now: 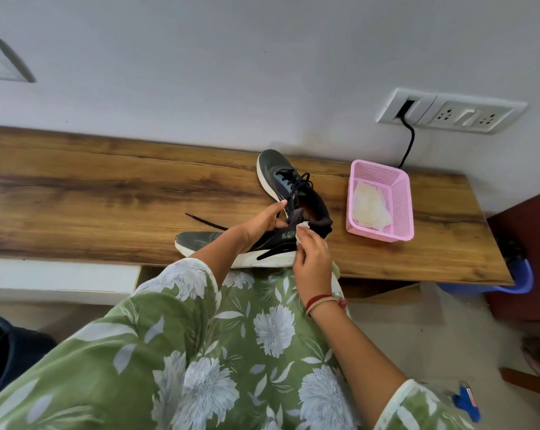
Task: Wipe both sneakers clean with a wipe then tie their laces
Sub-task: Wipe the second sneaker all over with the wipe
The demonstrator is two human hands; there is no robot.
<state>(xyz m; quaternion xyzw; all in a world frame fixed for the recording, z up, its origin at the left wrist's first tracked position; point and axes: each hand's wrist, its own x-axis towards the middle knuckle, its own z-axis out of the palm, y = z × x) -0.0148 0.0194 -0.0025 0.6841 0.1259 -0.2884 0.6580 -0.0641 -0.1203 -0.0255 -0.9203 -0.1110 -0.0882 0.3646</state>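
The left hand [264, 223] and its forearm cover the middle of the near sneaker [206, 242], so only the toe and part of the white sole show. The wipe [302, 228] is almost all hidden inside the fingers of the right hand [312, 259]; only a small white corner comes out. The label [288, 234] on this sneaker's side is too small to read. The loose lace [205, 221] goes behind the forearm, and its end is not seen. The black cable [410, 141] disappears behind the pink basket [381, 235]. The table [107, 197] hides most of a blue tub [524, 279]. A white frame [2, 60] is cut by the left edge.
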